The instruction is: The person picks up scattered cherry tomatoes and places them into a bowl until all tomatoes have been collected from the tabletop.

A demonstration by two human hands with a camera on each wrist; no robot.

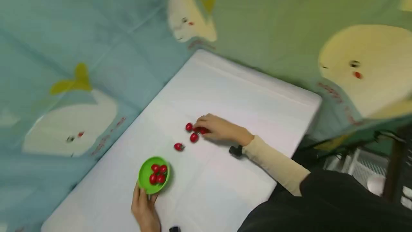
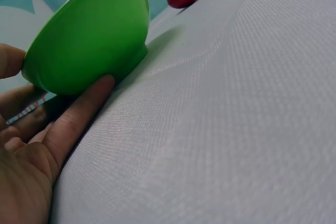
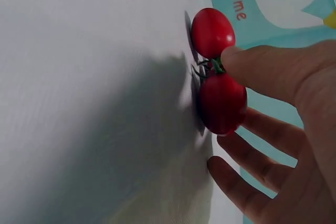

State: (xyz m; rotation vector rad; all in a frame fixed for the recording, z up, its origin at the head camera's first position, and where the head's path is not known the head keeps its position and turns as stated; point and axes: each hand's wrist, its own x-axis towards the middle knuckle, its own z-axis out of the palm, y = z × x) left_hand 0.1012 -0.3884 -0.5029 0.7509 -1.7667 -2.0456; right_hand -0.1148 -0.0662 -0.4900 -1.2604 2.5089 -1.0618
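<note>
My left hand (image 1: 145,208) grips a green bowl (image 2: 86,40), with the thumb at its rim and fingers beneath it. Several red cherry tomatoes (image 1: 153,179) lie inside the bowl. Over a small group of tomatoes farther up the table is my right hand (image 1: 222,129). In the right wrist view its thumb (image 3: 262,69) reaches the stem end of one cherry tomato (image 3: 223,103), while spread fingers lie behind and below that tomato. A second tomato (image 3: 212,32) sits beside it. The tomato under the hand appears to rest on the table.
A single tomato (image 1: 178,146) lies between the bowl and the group. The white-covered table (image 1: 206,178) meets a whale-printed curtain (image 1: 122,46) along its far edges. Dark equipment and a grey basket (image 1: 367,167) stand off the table at right.
</note>
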